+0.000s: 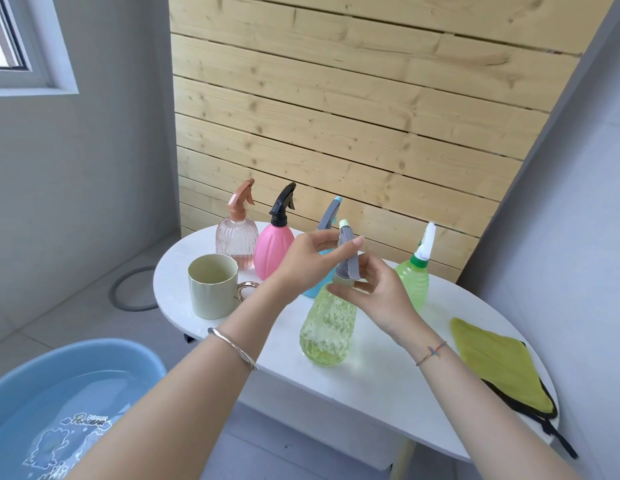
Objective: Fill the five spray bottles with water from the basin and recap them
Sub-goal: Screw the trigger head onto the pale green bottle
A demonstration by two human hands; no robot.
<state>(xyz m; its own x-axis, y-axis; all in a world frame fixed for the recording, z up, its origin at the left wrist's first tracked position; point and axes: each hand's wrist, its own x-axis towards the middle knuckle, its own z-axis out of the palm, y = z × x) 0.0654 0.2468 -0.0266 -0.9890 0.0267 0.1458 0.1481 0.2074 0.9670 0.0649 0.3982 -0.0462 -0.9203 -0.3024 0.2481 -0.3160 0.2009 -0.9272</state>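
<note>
A yellow-green textured spray bottle (327,329) stands near the middle of the white table (388,382). My left hand (312,258) pinches its grey spray head (348,259) from the left. My right hand (377,292) curls round the bottle's neck from the right. Behind stand a clear pink ribbed bottle (236,239), a pink bottle with a black head (273,249), a blue bottle (317,287) mostly hidden by my left hand, and a green bottle with a white nozzle (414,282). A blue basin (59,403) of water sits low at the left.
A pale green mug (211,285) with a gold handle stands at the table's left end. A yellow-green cloth (499,365) lies at the right end, near the edge. A wooden slat panel leans behind the table. A grey ring lies on the floor (131,289).
</note>
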